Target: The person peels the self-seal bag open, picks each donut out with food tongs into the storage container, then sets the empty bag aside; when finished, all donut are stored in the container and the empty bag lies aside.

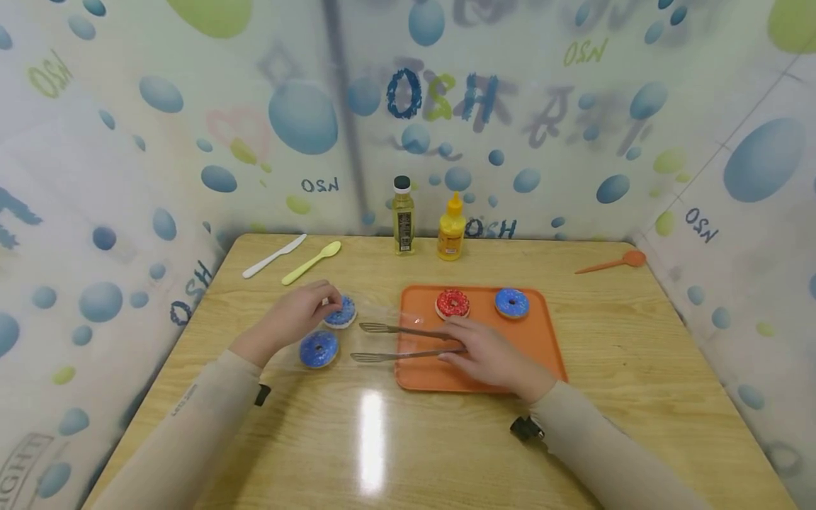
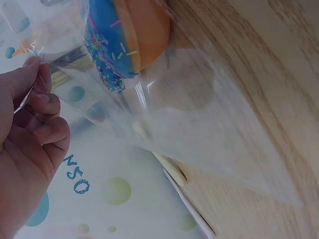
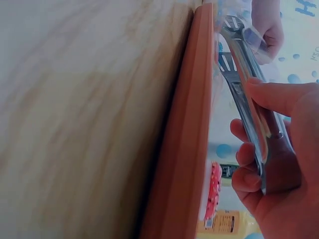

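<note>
My left hand (image 1: 302, 315) pinches the edge of a clear plastic bag (image 2: 179, 104). Two blue sprinkled donuts show through its film: a nearer donut (image 1: 319, 349) and a farther donut (image 1: 345, 312) partly hidden by my fingers. In my right hand (image 1: 487, 354) is a pair of metal tongs (image 3: 244, 84), gripped with the thumb on one arm and fingers on the other. The tongs' slotted ends stand apart, pointing left at the bag, with no donut between them. Under the right hand lies an orange tray (image 1: 414, 379), holding a red donut (image 1: 453, 304) and a blue donut (image 1: 512, 303).
At the back of the wooden table stand an oil bottle (image 1: 403, 219) and a yellow squeeze bottle (image 1: 451, 230). A white knife (image 1: 274, 257) and a yellow-green spoon (image 1: 311, 263) lie back left. An orange spoon (image 1: 612, 262) lies back right. Printed curtains surround the table.
</note>
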`<state>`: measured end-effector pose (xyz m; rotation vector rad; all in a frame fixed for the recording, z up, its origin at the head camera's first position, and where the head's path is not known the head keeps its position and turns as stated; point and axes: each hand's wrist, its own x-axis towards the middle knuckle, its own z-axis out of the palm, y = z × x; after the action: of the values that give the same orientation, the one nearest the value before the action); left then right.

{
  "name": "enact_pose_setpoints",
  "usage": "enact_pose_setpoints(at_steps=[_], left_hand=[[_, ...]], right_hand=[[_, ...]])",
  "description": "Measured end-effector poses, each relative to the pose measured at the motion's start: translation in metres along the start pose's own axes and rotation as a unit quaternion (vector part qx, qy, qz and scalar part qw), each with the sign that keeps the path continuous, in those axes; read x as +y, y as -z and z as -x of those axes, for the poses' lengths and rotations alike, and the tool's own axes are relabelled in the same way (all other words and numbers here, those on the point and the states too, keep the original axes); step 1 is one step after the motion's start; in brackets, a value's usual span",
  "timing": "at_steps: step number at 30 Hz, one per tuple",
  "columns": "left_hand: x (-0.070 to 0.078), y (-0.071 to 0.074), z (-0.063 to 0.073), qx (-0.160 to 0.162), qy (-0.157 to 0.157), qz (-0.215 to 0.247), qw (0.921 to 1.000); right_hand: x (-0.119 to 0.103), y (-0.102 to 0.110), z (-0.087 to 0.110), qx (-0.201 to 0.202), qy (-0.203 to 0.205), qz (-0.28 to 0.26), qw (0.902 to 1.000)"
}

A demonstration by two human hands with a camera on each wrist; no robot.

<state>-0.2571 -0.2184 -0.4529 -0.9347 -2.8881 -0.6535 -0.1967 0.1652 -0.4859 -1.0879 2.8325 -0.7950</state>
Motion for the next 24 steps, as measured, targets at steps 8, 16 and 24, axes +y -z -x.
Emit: enact_pose_setpoints(at_steps=[8, 16, 24], left_hand=[[0.001, -0.001, 0.000, -0.001, -0.004, -0.004, 1.0000], [0.003, 0.001, 0.001, 0.005, -0.009, -0.013, 0.9999], [0.004, 0.004, 0.001, 0.003, -0.003, -0.014, 0.9999]], right_hand=[[-0.007, -0.007, -0.019, -0.027, 0.000, -0.004, 0.9996], [-0.010, -0.012, -0.033, -0.040, 0.026, -0.040, 0.9981], [-0.011, -0.013, -0.032, -0.008, 0.030, -0.031, 0.9990]])
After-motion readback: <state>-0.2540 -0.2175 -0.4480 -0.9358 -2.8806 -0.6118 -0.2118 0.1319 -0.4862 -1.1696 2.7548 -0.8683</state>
